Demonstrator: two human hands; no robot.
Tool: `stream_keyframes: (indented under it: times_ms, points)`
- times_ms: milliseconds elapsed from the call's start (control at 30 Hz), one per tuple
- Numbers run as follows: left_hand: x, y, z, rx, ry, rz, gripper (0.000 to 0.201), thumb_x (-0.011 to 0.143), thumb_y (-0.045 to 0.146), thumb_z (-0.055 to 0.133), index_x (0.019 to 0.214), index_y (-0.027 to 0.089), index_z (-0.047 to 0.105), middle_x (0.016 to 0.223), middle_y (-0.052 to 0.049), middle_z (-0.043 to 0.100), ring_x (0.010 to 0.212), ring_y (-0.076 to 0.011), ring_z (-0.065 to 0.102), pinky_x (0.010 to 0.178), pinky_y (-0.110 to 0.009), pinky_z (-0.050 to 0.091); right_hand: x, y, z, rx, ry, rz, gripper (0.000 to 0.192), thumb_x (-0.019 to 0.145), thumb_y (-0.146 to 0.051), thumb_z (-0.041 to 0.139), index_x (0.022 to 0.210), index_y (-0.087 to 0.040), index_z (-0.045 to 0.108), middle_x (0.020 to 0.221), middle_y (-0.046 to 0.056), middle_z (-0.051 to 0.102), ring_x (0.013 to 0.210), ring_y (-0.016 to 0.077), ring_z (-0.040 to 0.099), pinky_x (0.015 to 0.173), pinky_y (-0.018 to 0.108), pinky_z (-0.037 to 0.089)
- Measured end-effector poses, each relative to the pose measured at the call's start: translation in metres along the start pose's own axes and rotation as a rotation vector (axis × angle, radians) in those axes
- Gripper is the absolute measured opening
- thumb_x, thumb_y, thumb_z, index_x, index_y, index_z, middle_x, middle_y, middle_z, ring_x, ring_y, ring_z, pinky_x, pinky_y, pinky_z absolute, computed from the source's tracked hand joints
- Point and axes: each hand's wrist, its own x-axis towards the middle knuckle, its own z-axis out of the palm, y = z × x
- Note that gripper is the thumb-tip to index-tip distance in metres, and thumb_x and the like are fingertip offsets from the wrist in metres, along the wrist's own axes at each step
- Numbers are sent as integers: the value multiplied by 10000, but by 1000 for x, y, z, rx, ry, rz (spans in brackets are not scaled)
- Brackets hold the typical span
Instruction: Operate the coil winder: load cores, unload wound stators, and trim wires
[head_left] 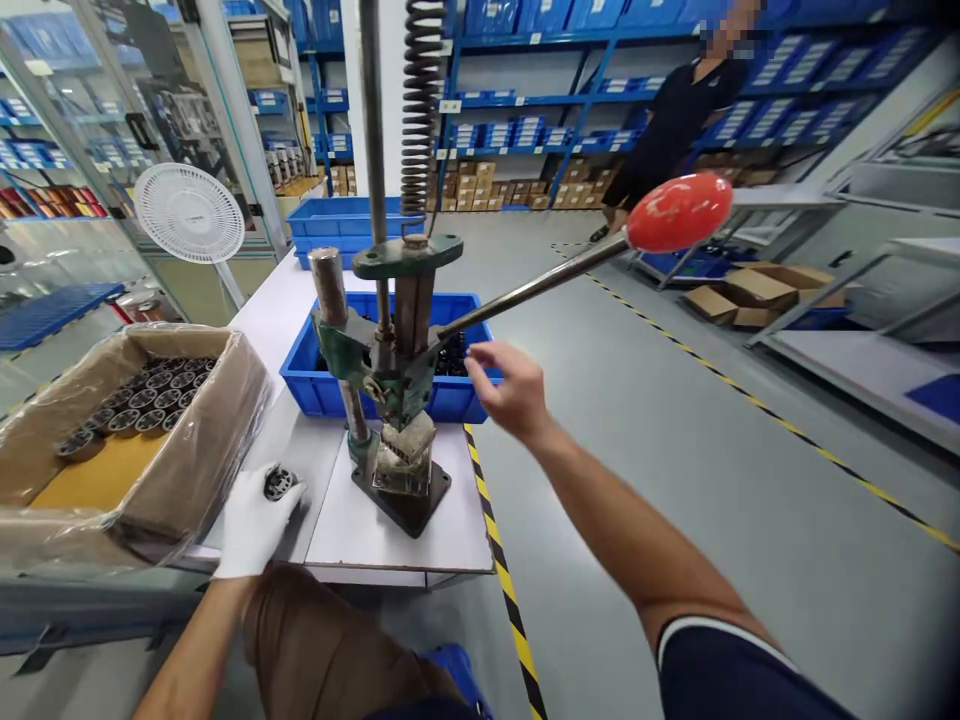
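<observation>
A green hand press stands on a white table, its long lever ending in a red knob raised to the right. My left hand, in a white glove, holds a small round metal part on the table left of the press. My right hand is bare and hovers beside the lever's lower end with loosely curled fingers; it holds nothing. A clear block sits under the press head.
A plastic-lined cardboard box at left holds several round parts. A blue bin sits behind the press. A white fan stands further back. Another person stands by blue shelving. Yellow-black tape edges the table.
</observation>
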Motion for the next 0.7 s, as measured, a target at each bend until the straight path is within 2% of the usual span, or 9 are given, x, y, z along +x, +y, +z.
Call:
stream_keyframes:
  times_ms: [67,167,233,300,433,533,633,700]
  points:
    - [-8,-8,4,-5,24,25,589,746,534,645,1174,130,666,1114,-147,661,1092,-333,635,1009,-448,490,41,31,12,-149,-241,79,207,980,-214,500,1073,-108,652,1073,130,678,997,209,642,936,333,519]
    - [-26,-10,4,-45,-90,8,584,727,542,661,1135,125,671,1099,-146,666,1100,-342,627,1019,-468,482,89,57,43,-261,-540,137,147,931,-218,634,998,-93,672,1045,121,681,1032,224,635,961,365,509]
    - [-38,-5,-5,-129,-122,-38,590,714,543,679,1129,124,666,1119,-151,671,1131,-350,617,1054,-492,462,104,62,66,-325,-717,173,230,937,-296,674,1033,-88,662,1078,111,665,1044,218,633,958,396,522]
    - [-53,1,-22,-292,-80,-114,615,720,549,700,1176,141,634,1168,-144,676,1147,-332,624,1083,-499,450,110,64,86,-373,-837,192,315,957,-368,661,1106,-90,642,1130,111,642,1056,212,630,954,410,534]
    - [-91,18,-70,-611,28,-292,740,648,498,815,1255,172,547,1232,-143,672,1136,-319,656,1085,-529,465,108,68,107,-453,-964,191,342,973,-367,641,1186,-102,614,1197,117,610,1094,224,614,961,424,540]
    - [-118,29,-98,-609,62,-320,794,588,469,856,1265,188,553,1233,-142,679,1150,-343,651,1107,-574,437,106,72,111,-492,-1024,181,331,968,-348,649,1183,-99,616,1201,120,610,1105,227,612,969,424,538]
    - [-135,40,-111,-574,20,-286,767,568,452,872,1248,217,608,1248,-126,686,1178,-361,636,1117,-578,432,102,72,110,-500,-1038,173,335,963,-347,657,1172,-88,622,1201,128,612,1112,229,612,978,421,533]
    - [-142,44,-114,-687,-20,-270,787,538,438,901,1244,227,627,1277,-122,679,1205,-364,626,1088,-520,485,99,68,107,-492,-1012,175,339,960,-347,662,1167,-80,623,1199,133,612,1114,230,611,981,419,531]
